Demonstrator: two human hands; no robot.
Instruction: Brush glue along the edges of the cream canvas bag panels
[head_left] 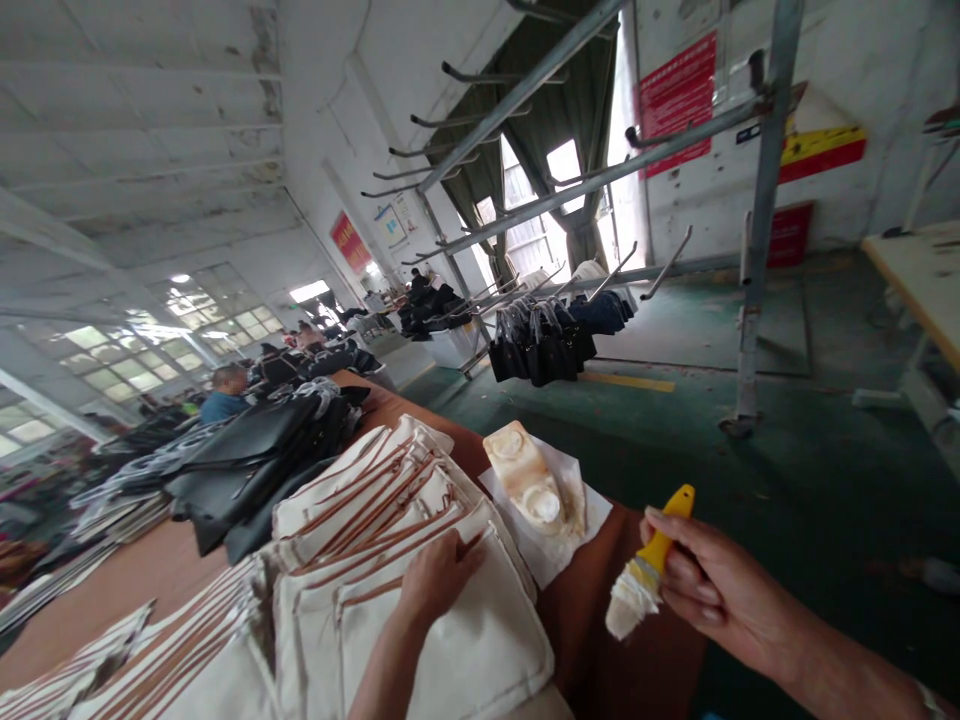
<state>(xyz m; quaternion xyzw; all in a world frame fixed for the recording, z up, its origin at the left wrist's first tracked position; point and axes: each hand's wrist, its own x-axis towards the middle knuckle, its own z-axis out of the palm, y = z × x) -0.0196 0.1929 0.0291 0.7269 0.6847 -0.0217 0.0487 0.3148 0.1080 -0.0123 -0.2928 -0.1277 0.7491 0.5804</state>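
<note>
My left hand (437,577) lies on top of a fanned stack of cream fabric pieces with brown trim (390,560), its fingers bent over the top piece. My right hand (705,580) is closed round a yellow-handled brush (649,572) whose white bristles point down, held over the table edge. A tilted plastic glue tray (529,478) smeared with brownish glue rests on white paper (559,535) between the stack and the brush.
The brown worktable (150,585) also carries piles of black leather pieces (255,455). Other people sit along the table far back left. A metal rack (757,230) with hooks and hanging dark bags (540,345) stands on the green floor to the right.
</note>
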